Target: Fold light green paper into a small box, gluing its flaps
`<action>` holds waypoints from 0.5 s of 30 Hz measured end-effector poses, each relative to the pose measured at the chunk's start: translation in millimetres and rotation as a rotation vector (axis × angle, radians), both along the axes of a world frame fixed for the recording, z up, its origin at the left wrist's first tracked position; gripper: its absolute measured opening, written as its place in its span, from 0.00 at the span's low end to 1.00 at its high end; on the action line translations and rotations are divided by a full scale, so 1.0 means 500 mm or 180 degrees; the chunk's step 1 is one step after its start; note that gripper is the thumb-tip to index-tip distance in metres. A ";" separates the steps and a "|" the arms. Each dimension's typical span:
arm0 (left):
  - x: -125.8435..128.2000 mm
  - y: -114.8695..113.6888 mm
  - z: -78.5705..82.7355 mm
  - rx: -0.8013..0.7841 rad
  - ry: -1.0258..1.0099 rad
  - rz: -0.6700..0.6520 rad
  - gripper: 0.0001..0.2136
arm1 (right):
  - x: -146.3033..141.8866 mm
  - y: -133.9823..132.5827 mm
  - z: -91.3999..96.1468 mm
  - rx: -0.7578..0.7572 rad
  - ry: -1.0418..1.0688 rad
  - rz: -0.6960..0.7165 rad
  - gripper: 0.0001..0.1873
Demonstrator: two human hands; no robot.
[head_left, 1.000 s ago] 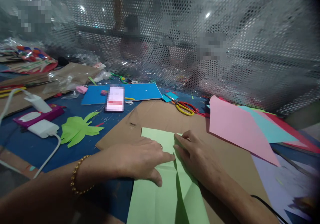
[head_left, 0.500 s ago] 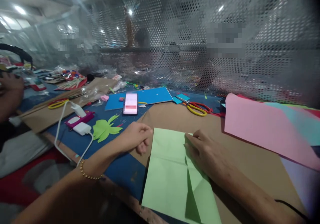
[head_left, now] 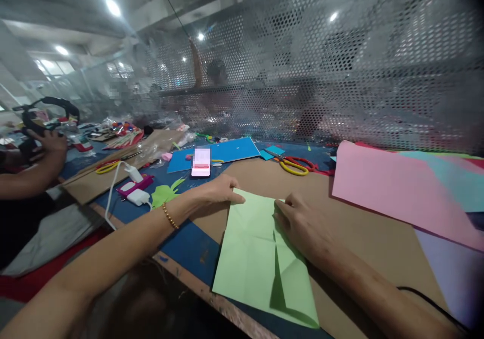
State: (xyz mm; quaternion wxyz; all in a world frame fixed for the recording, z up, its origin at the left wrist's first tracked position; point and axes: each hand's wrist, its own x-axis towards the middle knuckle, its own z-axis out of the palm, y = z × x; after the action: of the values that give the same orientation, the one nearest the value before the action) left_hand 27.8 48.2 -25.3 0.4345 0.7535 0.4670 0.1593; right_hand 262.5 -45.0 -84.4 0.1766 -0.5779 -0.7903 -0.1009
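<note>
A light green sheet of paper (head_left: 249, 258) lies over the brown cardboard (head_left: 351, 228) at the table's front edge. Creases cross it, and its right side is folded over, leaving a raised flap with a dark gap beneath. My left hand (head_left: 223, 189) pinches the far left corner, thumb on top and fingers partly hidden behind the edge. At the far right edge my right hand (head_left: 298, 220) is closed on the fold, its fingers curled and the fingertips partly out of sight.
Beyond the cardboard lie scissors (head_left: 295, 166), a phone (head_left: 201, 162) and a blue board (head_left: 238, 149). Pink paper (head_left: 393, 190) is at right. Green cut-outs (head_left: 163, 196), white chargers (head_left: 138, 196) and a cable are at left. Another person's hand (head_left: 51, 142) holds a black headband. A perforated screen (head_left: 264, 87) stands behind.
My left hand has moved from beside the sheet onto its far left corner and taken hold of it. My right hand keeps its grip. The camera view has shifted slightly.
</note>
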 end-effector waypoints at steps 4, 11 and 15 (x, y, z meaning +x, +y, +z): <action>-0.001 -0.025 0.001 -0.0143 0.0004 0.0091 0.13 | 0.000 0.000 -0.002 -0.0022 -0.0003 -0.0018 0.10; 0.009 -0.081 -0.018 0.0047 0.0186 0.0338 0.35 | 0.001 0.001 -0.006 -0.0006 -0.0105 -0.0013 0.13; 0.024 -0.078 -0.002 0.0405 0.0425 0.0372 0.31 | 0.002 -0.003 0.001 -0.0005 -0.0275 0.0231 0.18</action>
State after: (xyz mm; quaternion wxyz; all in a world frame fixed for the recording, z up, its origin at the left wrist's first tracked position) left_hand 39.9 9.3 -26.1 0.3436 0.7599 0.5270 0.1632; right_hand 263.6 -46.7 -83.8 0.1455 -0.5442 -0.8177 -0.1186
